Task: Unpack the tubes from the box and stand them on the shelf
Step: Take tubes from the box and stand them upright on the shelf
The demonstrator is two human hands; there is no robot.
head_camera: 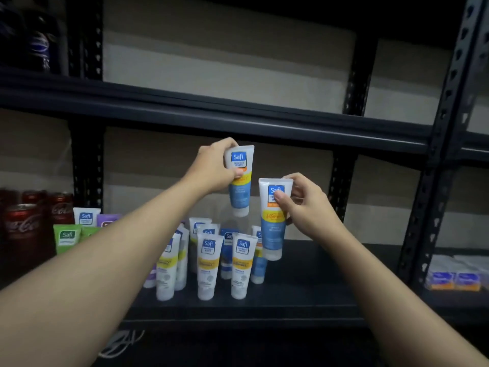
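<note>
My left hand [214, 168] grips a white-and-blue Safi tube [240, 186] by its upper end, cap down, in the air above the shelf. My right hand [304, 205] holds a second, matching tube [274, 229] by its top; its clear cap hangs just above the dark shelf board [304, 282]. Below and between my hands, several Safi tubes [209, 266] with yellow bands stand cap down on the shelf. The box is not in view.
Green and purple Safi tubes [67, 238] and red Coca-Cola cans [22, 221] stand at the left of the shelf. An upper shelf beam [211, 115] runs overhead. Small blue-and-orange packs [455, 280] lie on the neighbouring shelf at right. Perforated black uprights [423, 207] frame the bay.
</note>
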